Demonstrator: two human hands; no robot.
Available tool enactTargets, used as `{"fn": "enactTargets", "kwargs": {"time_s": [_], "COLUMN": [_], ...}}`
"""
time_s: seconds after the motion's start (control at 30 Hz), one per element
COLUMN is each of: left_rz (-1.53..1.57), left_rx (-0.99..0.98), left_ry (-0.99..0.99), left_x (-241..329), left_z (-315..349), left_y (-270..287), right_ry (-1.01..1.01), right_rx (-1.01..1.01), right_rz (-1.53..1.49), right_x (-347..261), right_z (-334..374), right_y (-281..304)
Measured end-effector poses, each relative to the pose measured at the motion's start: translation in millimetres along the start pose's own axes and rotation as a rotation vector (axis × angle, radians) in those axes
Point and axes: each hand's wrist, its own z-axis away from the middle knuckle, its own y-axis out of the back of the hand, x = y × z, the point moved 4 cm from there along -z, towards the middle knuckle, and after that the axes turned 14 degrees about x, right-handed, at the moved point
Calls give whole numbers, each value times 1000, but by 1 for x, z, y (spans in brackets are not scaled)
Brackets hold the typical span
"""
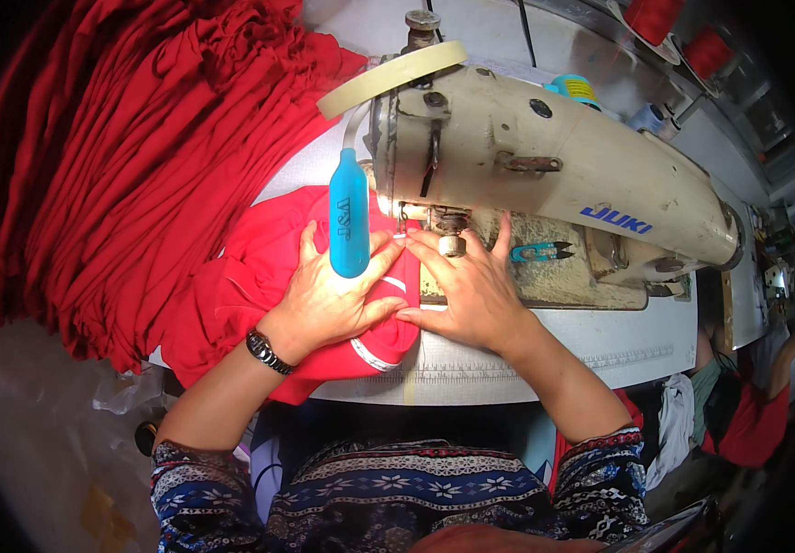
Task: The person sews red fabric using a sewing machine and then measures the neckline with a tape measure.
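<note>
A red garment (259, 276) with white trim lies bunched on the table, its edge running under the needle area of a cream sewing machine (480, 138). My left hand (337, 295) rests flat on the red cloth, fingers spread, partly behind a blue lamp (349, 217). On the other side of the needle, my right hand (471, 286) lies with its fingers spread, fingertips at the cloth's edge and over the machine bed. Both thumbs come close together near a small white piece (400, 235) by the presser foot. The needle's contact with the cloth is too small to tell.
A large pile of red garments (158, 138) fills the left and back. Blue thread snips (542, 252) lie on the machine bed, right of my hand. A roll of cream tape (393, 78) leans on the machine head. Red thread cones (653, 18) stand at the back right.
</note>
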Motion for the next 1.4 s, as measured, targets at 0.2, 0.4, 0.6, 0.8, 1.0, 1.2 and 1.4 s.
{"fn": "enactTargets", "kwargs": {"time_s": [0.2,0.4,0.6,0.8,1.0,1.2,1.4], "left_rz": [-34,-45,-20,81,653,687,807], "left_rx": [-11,-6,-67,147,357,377,309], "left_ry": [-8,-33,-52,-39,617,532,656], "left_x": [-1,2,52,38,-18,-42,-38], "left_z": [-3,-4,13,16,-16,-21,-16], "left_y": [-1,4,24,11,16,3,4], "right_ry": [-6,-36,-46,-107,-237,-303,-305], "right_rx": [-18,-10,-54,-68,-42,70,249], "right_rz": [50,-15,-29,-126,-260,-261,-253], "right_x": [5,3,7,18,24,24,21], "right_z": [1,0,6,-10,-25,-29,-25], "right_y": [-6,-4,-3,-6,-17,-25,-36]}}
